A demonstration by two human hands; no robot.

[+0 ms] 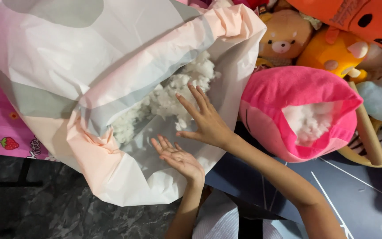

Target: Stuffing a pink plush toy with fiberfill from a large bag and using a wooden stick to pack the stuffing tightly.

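Stuffing [173, 95] lies in the open bag [67, 57] just beyond both hands, the right hand [204, 121] flat and spread beside it, the left hand [177, 157] palm up, released, a pink plush [288, 102] to the right.

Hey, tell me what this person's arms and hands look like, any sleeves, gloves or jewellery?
Both forearms are bare, with no sleeves reaching them. The left hand and right hand wear no gloves, and no rings, bracelets or watch show. The fingers are slim with short nails. Pale, finely striped clothing shows at the bottom edge.
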